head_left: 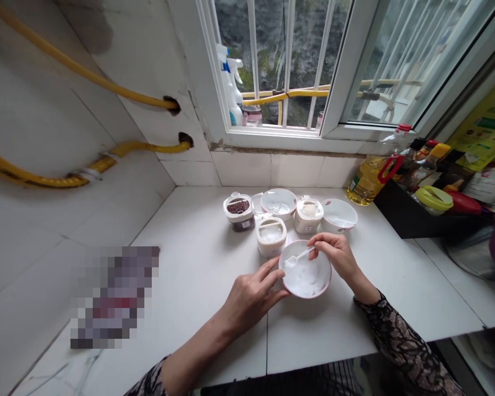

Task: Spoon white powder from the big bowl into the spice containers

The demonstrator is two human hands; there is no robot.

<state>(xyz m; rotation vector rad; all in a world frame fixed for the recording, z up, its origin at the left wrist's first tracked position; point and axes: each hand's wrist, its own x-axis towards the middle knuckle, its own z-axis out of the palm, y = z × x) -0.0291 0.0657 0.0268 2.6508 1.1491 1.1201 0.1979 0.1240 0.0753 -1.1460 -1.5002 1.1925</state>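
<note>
A white bowl with a pink rim point(307, 278) sits near the middle of the counter, tilted a little. My left hand point(253, 289) grips its left edge, thumb and fingers on the rim. Over the bowl, my right hand point(333, 253) pinches the handle of a small white spoon point(292, 261), whose head is inside the bowl. White matter shows in the bowl; its kind is unclear. Just behind stand a lidded jar of white contents point(271, 236), a jar of dark red beans point(239, 212), another pale jar point(308, 215) and two more bowls point(286, 204) point(339, 215).
An oil bottle point(365, 179) and a black box point(400, 212) of bottles stand at the back right, beside a glass pot point(474, 253). A blurred, pixelated item point(119, 297) lies at the left. Yellow hoses point(144, 147) run along the left wall; a barred window is behind.
</note>
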